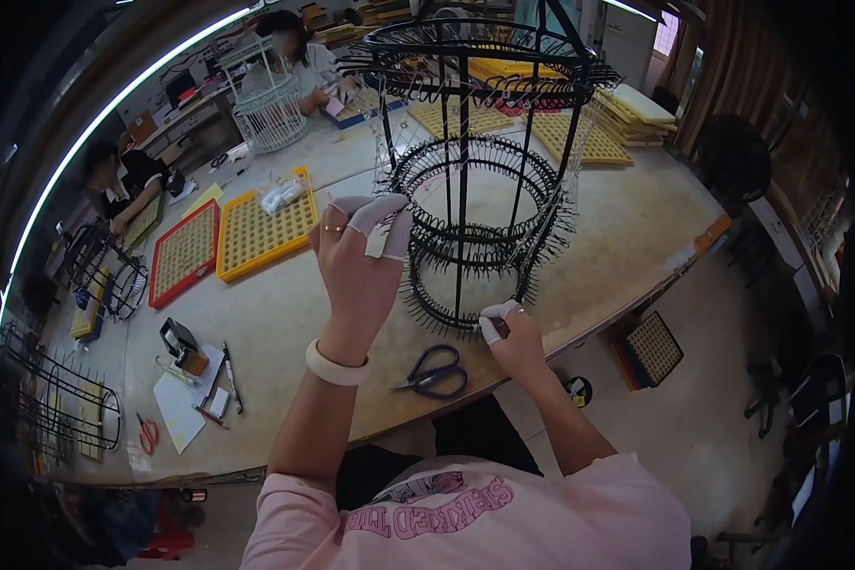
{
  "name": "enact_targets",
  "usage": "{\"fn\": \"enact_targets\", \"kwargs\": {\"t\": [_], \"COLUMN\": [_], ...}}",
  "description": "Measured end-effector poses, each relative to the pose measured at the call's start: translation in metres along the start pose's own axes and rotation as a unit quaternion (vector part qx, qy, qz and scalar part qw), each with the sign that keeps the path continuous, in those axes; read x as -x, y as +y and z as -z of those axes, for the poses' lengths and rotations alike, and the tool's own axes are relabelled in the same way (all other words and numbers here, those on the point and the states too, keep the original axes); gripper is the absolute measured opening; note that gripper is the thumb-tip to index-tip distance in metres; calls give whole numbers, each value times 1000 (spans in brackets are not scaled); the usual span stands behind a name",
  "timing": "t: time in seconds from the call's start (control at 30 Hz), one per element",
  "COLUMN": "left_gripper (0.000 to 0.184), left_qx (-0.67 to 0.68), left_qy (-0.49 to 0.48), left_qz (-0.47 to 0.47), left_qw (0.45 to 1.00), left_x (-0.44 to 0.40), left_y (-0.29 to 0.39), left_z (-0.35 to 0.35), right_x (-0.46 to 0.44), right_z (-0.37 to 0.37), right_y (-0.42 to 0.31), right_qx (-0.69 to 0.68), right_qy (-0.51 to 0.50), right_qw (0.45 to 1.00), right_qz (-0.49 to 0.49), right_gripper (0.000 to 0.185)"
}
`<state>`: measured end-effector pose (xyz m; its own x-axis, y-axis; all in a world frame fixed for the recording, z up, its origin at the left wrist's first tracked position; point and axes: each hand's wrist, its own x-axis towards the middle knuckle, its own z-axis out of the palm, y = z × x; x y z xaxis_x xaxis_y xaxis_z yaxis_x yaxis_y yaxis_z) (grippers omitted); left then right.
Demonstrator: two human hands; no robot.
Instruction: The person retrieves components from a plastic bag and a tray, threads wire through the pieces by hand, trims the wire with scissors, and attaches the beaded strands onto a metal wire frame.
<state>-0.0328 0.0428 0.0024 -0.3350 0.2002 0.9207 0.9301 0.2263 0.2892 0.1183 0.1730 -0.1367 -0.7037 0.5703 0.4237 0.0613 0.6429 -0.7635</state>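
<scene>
A black wire rack with several hooked rings stands upright on the table in front of me. Thin, fine strands hang from its hooks. My left hand, with white finger covers, a ring and a pale bangle, is raised at the rack's left side. Its fingers are bent together, and whatever they pinch is too small to make out. Low at the front, beside the bottom ring, my right hand pinches thumb and covered finger together; the thing between them cannot be made out. Dark-handled scissors lie just left of that hand.
Left of the rack lie a yellow tray and a red-edged tray. Paper, pens and orange scissors are at the near left. Two people sit across the table, near a white rack. Yellow trays lie behind.
</scene>
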Motion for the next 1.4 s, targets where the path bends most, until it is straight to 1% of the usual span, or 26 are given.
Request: {"fn": "enact_targets", "kwargs": {"t": [0.2, 0.33, 0.6, 0.73, 0.83, 0.93, 1.0, 1.03, 1.1, 1.13, 1.2, 1.23, 1.3, 1.4], "left_gripper": [19, 16, 13, 13, 14, 15, 16, 16, 16, 16, 16, 16, 16, 14], "left_qx": [-22, -28, -2, 1, -3, 15, 30, 32, 26, 26, -15, -22, -60, -74], "left_qy": [-21, -15, -31, -28, -29, -27, -17, -17, -9, -9, -20, -16, -63, -84], "left_qz": [1, -3, 43, 36, 51, 55, 56, 56, 60, 61, 66, 68, 83, 106], "left_qw": [1000, 1000, 999, 999, 998, 998, 998, 998, 998, 998, 998, 997, 993, 988], "left_x": [-5, -7, -5, -5, -5, -4, -3, -2, 2, 6, 16, 23, 41, 62], "left_y": [6, 10, 10, 12, 14, 12, 13, 12, 10, 9, 1, -4, -18, -29], "left_z": [-5, -6, -7, -6, -4, -2, 1, 3, 7, 9, 16, 18, 22, 28], "right_x": [-1, -2, -2, -2, -2, -3, -6, -9, -15, -16, -19, -20, -19, -18], "right_z": [-6, -5, -6, -5, -6, -3, 4, 4, 5, 6, 5, 5, 7, 2], "right_y": [7, 4, 6, 6, 8, 2, -4, -3, 1, 3, 5, 5, 4, 9], "right_qx": [-8, -1, -8, -7, 0, -37, -46, -45, 22, 23, 29, 25, 68, 77], "right_qy": [26, 16, 27, 22, 26, 40, 18, 18, 45, 45, -19, -25, -44, -47], "right_qw": [999, 1000, 999, 999, 999, 998, 999, 999, 990, 990, 992, 991, 988, 988], "right_qz": [30, 15, 39, 38, 45, 34, -5, -6, 133, 133, 124, 129, 135, 126], "right_gripper": [9, 9, 8, 8, 8, 9, 9, 9, 11, 11, 15, 15, 19, 20]}}
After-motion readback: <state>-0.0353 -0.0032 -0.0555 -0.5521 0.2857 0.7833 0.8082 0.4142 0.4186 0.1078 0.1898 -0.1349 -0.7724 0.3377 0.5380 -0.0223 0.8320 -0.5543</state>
